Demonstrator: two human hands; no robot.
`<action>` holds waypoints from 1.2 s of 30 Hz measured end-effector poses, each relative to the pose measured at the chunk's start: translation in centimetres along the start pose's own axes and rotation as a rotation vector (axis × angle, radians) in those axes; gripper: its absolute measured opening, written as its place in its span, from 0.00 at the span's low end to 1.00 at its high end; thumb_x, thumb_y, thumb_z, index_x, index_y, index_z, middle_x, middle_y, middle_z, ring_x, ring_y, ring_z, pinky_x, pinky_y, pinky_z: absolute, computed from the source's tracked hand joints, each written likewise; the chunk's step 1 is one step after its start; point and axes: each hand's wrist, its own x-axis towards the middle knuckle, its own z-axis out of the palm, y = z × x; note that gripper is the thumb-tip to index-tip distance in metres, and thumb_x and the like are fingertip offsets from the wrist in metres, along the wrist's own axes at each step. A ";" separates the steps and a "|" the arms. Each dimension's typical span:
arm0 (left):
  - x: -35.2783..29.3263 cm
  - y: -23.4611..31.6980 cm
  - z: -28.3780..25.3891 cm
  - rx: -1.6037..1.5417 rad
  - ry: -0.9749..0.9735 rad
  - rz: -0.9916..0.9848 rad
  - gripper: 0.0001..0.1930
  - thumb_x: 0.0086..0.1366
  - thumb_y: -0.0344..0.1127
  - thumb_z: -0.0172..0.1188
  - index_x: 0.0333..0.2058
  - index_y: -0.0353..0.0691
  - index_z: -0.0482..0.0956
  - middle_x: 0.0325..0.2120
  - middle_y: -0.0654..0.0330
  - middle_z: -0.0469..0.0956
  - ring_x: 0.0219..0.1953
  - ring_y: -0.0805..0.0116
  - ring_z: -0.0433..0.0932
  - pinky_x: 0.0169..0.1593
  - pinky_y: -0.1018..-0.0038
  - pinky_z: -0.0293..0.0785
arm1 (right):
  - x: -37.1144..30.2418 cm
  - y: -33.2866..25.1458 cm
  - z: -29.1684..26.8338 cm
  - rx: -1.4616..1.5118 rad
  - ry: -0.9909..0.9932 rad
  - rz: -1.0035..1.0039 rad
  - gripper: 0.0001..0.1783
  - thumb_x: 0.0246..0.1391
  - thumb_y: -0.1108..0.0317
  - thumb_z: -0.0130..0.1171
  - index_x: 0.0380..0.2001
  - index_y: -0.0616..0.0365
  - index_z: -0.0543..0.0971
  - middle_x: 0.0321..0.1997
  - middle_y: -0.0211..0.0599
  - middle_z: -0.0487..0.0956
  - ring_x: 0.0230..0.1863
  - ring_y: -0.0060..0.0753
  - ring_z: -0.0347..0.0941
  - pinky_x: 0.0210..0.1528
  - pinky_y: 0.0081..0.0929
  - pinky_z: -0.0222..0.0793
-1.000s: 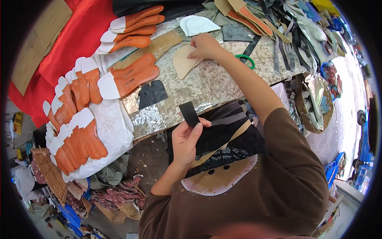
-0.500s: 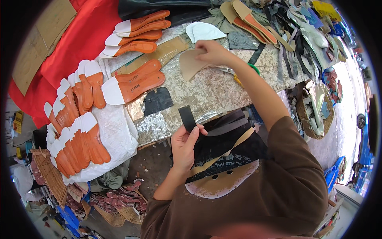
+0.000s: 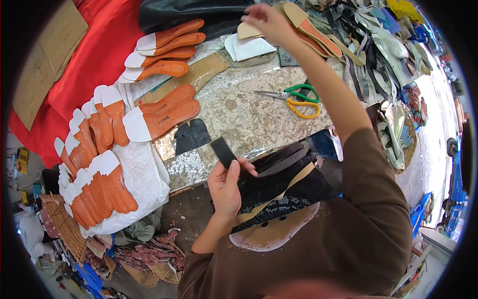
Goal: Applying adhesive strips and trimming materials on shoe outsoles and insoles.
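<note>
My left hand (image 3: 226,187) pinches a short black strip (image 3: 223,151) upright in front of the table's near edge. At the back of the table, my right hand (image 3: 269,24) is stretched out with its fingers apart. Just below those fingers, a beige curved piece (image 3: 248,31) rests by two white rounded pieces (image 3: 249,47). Scissors (image 3: 295,98) with one green and one yellow handle lie on the worn tabletop (image 3: 234,112), under my right forearm. A black flat piece (image 3: 192,137) lies left of the strip.
Orange insoles with white ends (image 3: 162,112) lie on the table's left, with more on white cloth (image 3: 144,179). Beige-topped insoles (image 3: 311,30) are at the back right, beside tangled dark straps (image 3: 361,55). Black material (image 3: 291,187) and a tan strip lie across my lap.
My right hand has moved away toward the back of the table, and the beige piece has gone there too. The scissors are now uncovered. My left hand still holds the black strip.
</note>
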 end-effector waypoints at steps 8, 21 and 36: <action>1.6 -1.1 -0.9 0.560 0.104 0.452 0.08 0.70 0.29 0.52 0.39 0.29 0.77 0.36 0.58 0.75 0.38 0.72 0.75 0.45 0.74 0.70 | -24.2 -17.4 3.7 0.386 -0.498 0.225 0.16 0.60 0.57 0.55 0.38 0.61 0.77 0.32 0.50 0.79 0.36 0.50 0.77 0.40 0.36 0.70; 3.4 -2.9 1.1 -0.244 0.009 -0.210 0.14 0.72 0.41 0.50 0.36 0.35 0.75 0.31 0.52 0.81 0.36 0.58 0.81 0.41 0.67 0.77 | -28.2 -15.2 -1.0 0.143 -0.476 0.447 0.16 0.62 0.59 0.52 0.27 0.60 0.76 0.26 0.36 0.74 0.30 0.34 0.70 0.35 0.29 0.65; 0.2 -0.2 1.9 0.006 -0.061 -0.019 0.07 0.69 0.34 0.54 0.32 0.38 0.73 0.21 0.59 0.77 0.21 0.73 0.75 0.24 0.81 0.66 | -21.1 -6.4 -7.5 -0.824 -0.414 -0.098 0.22 0.48 0.77 0.54 0.49 0.54 0.68 0.41 0.43 0.77 0.46 0.51 0.74 0.41 0.42 0.71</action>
